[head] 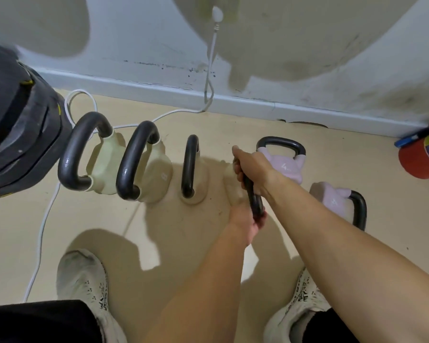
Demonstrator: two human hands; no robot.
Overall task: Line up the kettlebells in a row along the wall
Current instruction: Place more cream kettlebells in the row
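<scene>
Three beige kettlebells with black handles stand in a row near the wall: one at the left [104, 167], a second [156, 177] beside it, a third [198, 179] in the middle. To their right is a fourth beige kettlebell [233, 184], and both hands grip its black handle: my right hand [252, 167] at the far end, my left hand [245, 219] at the near end. Behind my right wrist stands a pink kettlebell [286, 164] marked 4. Another pink kettlebell [332, 196] lies tipped on the floor further right.
A white cable [44, 219] runs from a wall plug across the floor behind and left of the row. A dark, yellow-trimmed machine [15, 125] stands at the left. A red object [421, 159] sits at the far right by the skirting board. My two shoes are at the bottom.
</scene>
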